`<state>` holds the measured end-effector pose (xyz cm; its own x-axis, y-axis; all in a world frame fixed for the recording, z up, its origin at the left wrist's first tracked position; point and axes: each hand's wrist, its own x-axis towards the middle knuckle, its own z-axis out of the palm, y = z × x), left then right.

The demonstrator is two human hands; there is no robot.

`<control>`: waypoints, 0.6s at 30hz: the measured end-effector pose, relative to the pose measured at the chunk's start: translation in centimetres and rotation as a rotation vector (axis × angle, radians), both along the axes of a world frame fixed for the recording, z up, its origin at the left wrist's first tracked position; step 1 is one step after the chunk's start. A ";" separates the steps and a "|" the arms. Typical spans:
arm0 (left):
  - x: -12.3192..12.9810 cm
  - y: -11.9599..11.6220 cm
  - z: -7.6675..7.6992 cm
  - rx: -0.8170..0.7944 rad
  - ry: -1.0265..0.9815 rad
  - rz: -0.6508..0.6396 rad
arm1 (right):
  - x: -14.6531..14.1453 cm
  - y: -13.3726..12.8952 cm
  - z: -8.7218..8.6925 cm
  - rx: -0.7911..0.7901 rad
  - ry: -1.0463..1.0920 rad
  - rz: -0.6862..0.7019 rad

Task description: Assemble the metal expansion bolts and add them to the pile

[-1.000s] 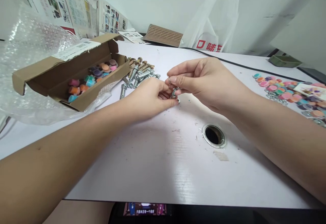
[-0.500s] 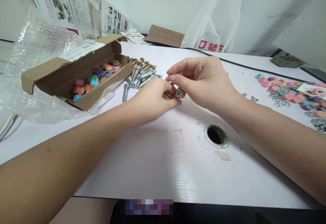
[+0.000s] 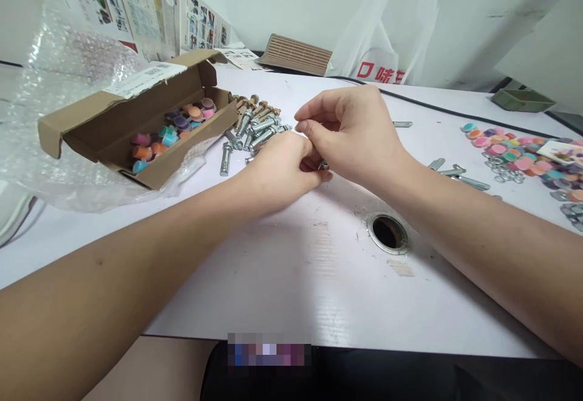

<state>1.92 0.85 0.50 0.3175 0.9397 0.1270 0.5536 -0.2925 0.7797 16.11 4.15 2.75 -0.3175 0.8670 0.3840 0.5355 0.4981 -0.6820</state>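
My left hand is closed around a silver expansion bolt; only a small metal end shows between thumb and fingers. Right above it, my right hand is pinched with thumb and forefinger together, close against the left fingers. Whatever that pinch holds is hidden. Behind my left wrist lies a pile of expansion bolts, some silver and some brass-coloured. One silver expansion bolt lies apart at the pile's near side.
At left, an open cardboard box holds small colourful pots, with bubble wrap around it. Colourful pots, metal rings and flat metal pieces lie at right. A round hole pierces the table. A black cable runs behind.
The metal end in my left hand shows less now, and my right hand sits nearer over it. The view has shifted slightly, uncovering more flat metal pieces beyond my right forearm.
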 end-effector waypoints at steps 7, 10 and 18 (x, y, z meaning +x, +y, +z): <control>0.0 0.2 0.1 0.012 0.015 -0.020 | 0.2 -0.1 0.5 -0.165 0.030 -0.007; 0.0 0.3 0.2 0.019 0.029 -0.034 | 0.2 -0.2 0.5 -0.187 0.038 0.000; -0.5 0.1 0.1 -0.025 -0.002 -0.023 | 0.9 -0.8 0.9 -0.143 0.127 -0.036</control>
<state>1.44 0.99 0.57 0.3391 0.9349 0.1044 0.5452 -0.2858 0.7881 17.01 3.37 3.62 -0.2423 0.9256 0.2907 0.4561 0.3732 -0.8079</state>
